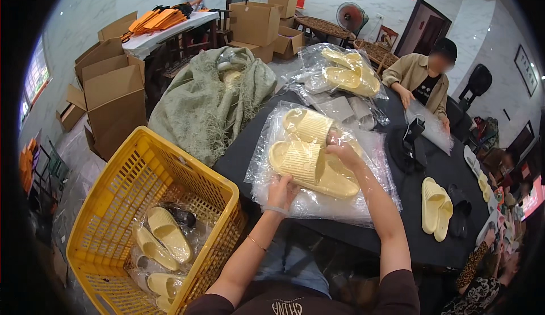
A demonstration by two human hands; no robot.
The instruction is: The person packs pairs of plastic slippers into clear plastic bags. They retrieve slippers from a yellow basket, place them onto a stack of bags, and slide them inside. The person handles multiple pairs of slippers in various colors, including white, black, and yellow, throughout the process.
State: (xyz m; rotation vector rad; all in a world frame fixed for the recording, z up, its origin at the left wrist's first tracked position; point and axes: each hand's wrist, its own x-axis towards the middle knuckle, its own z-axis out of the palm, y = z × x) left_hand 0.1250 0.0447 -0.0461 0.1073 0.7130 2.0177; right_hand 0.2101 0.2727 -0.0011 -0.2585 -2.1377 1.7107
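A pair of pale yellow slide slippers [306, 161] lies side by side on a stack of clear plastic bags [372, 193], with clear film around them. My right hand [343, 150] is closed on the slippers near the upper one's strap; its fingertips are partly hidden. At the toe end of the lower slipper, my left hand [281, 193] pinches the clear film, its fingers against the slipper's side. Left of me, a yellow plastic crate [221, 193] contains several bagged yellow slippers [170, 235].
The black-covered table [392, 235] also bears bagged yellow slippers [352, 76], a black tape dispenser [414, 144], loose yellow slippers [436, 207] and black slippers [458, 210]. A co-worker [428, 76] across it handles clear bags. A green woven sack [198, 105] and cardboard boxes [116, 99] stand beyond the crate.
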